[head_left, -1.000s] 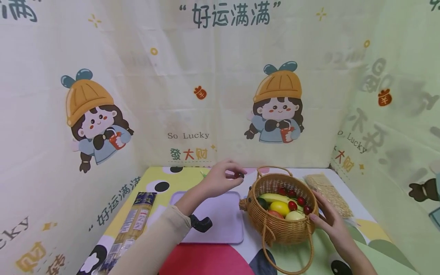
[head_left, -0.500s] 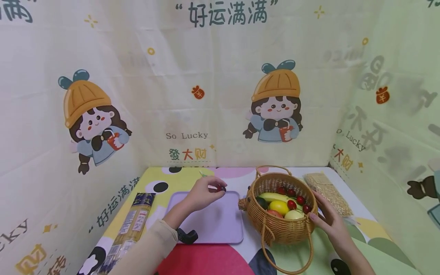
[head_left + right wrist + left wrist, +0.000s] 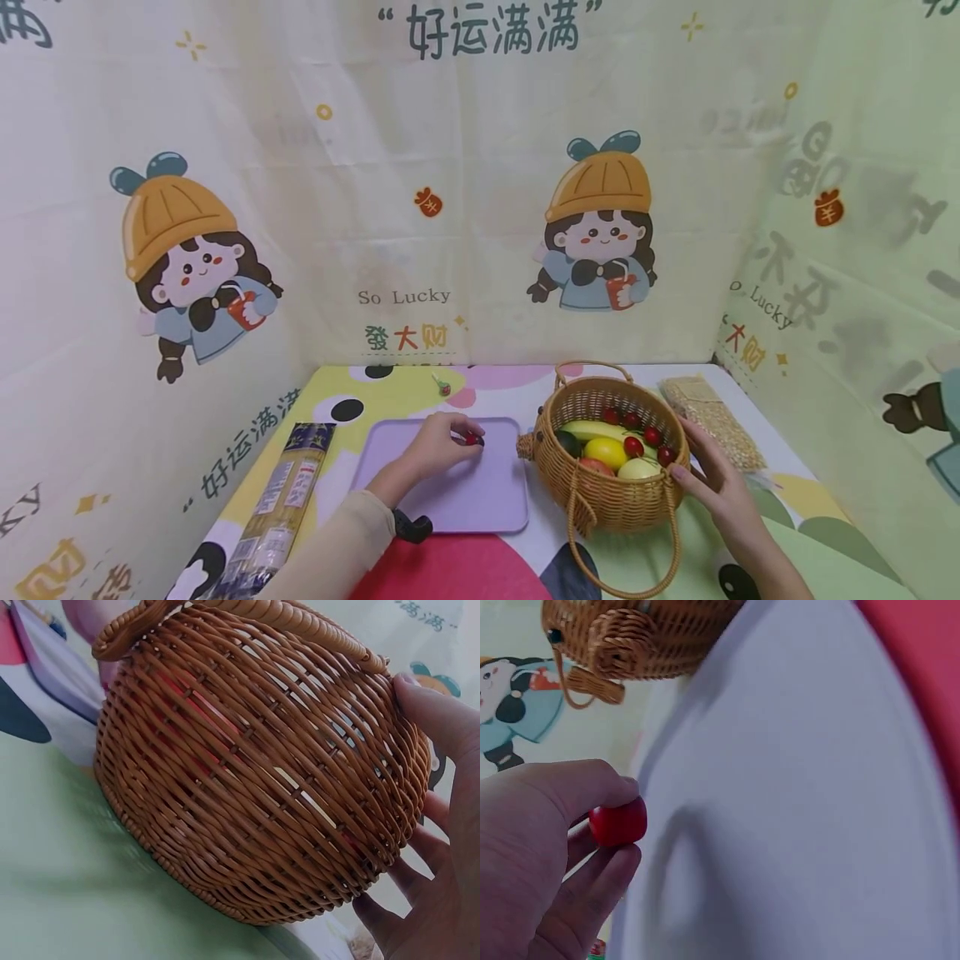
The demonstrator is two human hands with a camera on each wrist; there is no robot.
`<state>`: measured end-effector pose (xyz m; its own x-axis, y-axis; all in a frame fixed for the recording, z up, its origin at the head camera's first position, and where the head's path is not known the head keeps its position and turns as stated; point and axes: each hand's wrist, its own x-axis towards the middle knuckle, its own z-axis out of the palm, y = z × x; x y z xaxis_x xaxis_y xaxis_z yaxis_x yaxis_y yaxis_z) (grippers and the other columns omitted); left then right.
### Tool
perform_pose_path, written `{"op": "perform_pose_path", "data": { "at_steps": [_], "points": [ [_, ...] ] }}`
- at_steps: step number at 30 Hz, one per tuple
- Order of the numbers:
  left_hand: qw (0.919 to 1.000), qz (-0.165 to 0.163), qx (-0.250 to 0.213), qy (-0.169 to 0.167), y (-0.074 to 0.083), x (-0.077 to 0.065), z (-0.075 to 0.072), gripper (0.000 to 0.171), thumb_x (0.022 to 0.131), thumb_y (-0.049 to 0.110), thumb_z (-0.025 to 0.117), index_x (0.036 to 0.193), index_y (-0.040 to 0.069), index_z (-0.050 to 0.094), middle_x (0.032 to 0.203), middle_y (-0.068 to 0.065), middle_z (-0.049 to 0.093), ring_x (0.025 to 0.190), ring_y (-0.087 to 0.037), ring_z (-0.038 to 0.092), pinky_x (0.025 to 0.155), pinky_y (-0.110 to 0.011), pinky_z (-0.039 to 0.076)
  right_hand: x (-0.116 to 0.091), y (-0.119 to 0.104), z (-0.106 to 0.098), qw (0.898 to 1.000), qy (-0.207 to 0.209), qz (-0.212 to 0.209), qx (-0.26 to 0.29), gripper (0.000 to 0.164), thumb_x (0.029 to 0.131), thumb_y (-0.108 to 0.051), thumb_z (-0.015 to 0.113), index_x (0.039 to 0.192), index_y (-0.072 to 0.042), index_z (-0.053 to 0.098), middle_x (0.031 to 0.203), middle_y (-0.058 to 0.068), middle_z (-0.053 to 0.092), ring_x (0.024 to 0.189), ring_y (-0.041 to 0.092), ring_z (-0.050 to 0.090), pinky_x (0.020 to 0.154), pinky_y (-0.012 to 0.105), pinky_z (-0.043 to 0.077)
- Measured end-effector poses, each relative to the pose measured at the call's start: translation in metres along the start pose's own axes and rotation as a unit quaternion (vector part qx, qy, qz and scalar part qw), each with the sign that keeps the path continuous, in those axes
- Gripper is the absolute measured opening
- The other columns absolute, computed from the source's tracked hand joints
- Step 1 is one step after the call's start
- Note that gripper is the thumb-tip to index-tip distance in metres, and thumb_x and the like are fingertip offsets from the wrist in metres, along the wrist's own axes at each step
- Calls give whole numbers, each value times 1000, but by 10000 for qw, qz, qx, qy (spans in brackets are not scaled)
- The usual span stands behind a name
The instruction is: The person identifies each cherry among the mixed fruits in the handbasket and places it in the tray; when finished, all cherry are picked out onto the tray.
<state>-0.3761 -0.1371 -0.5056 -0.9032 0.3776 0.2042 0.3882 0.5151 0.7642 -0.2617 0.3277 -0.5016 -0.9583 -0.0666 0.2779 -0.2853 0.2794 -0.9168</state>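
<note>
Over the lilac tray (image 3: 487, 500), my left hand (image 3: 431, 454) pinches a small red cherry (image 3: 621, 823) between thumb and fingers. The left wrist view shows the cherry close above the tray's far side. My right hand (image 3: 723, 496) holds the right side of a wicker basket (image 3: 618, 508). Its thumb lies at the rim and its fingers spread round the weave, as the right wrist view shows. Inside the basket are a yellow lemon (image 3: 604, 454), a banana (image 3: 596, 429), several red cherries (image 3: 652, 436), a pale round fruit (image 3: 640, 470) and a reddish fruit (image 3: 597, 468).
A small red and green item (image 3: 444, 387) lies behind the tray. Long clear packages with blue ends (image 3: 277, 508) lie at the left. Behind my right hand is a flat bag of grains (image 3: 712, 421). The basket's front handle (image 3: 667, 575) hangs down onto the patterned tablecloth.
My left hand has moved left and down with the cherry, from beside the basket to over the tray. The item behind the tray has come into fuller view. My right hand stays on the basket.
</note>
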Motion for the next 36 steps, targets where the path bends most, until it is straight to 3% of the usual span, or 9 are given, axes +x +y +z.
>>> {"op": "perform_pose_path", "data": {
  "at_steps": [14, 23, 27, 31, 36],
  "points": [
    [10000, -27, -66, 55, -7, -3, 17, 22, 90, 4, 88, 111, 8, 85, 107, -2, 78, 99, -13, 74, 90, -29, 64, -3, 1, 1, 10000, 69, 8, 54, 71, 114, -10, 60, 177, -21, 29, 180, -6, 33, 142, -23, 36, 106, 7, 42],
    [9995, -213, 134, 175, -4, -3, 11, 27, 91, 17, 92, 116, 14, 84, 117, -3, 78, 107, -21, 74, 94, -38, 64, -3, 0, 2, 9999, 85, -23, 91, 71, 113, -9, 60, 177, -21, 30, 181, -4, 32, 142, -22, 36, 105, 6, 42],
    [9986, -212, 285, 379, 6, -2, 2, 28, 90, 23, 92, 116, 16, 84, 118, -4, 79, 111, -24, 73, 92, -40, 63, -2, 0, 2, 9999, 108, -9, 39, 71, 113, -10, 60, 177, -21, 31, 182, 1, 32, 143, -21, 37, 105, 6, 42],
    [9985, 26, 74, 551, 23, 1, -3, 25, 92, 23, 91, 115, 17, 84, 117, -8, 80, 112, -29, 73, 93, -42, 63, -2, 0, 2, 9999, 95, 3, 39, 70, 114, -11, 61, 176, -22, 31, 183, 8, 30, 144, -21, 36, 105, 6, 42],
    [9959, 503, -525, 547, 63, 3, 1, 23, 94, 21, 90, 117, 21, 84, 120, -3, 80, 116, -31, 75, 94, -41, 64, -2, 1, 2, 9998, 87, -34, 196, 70, 113, -9, 60, 176, -19, 32, 182, 6, 32, 143, -22, 36, 105, 6, 43]
  ]
}}
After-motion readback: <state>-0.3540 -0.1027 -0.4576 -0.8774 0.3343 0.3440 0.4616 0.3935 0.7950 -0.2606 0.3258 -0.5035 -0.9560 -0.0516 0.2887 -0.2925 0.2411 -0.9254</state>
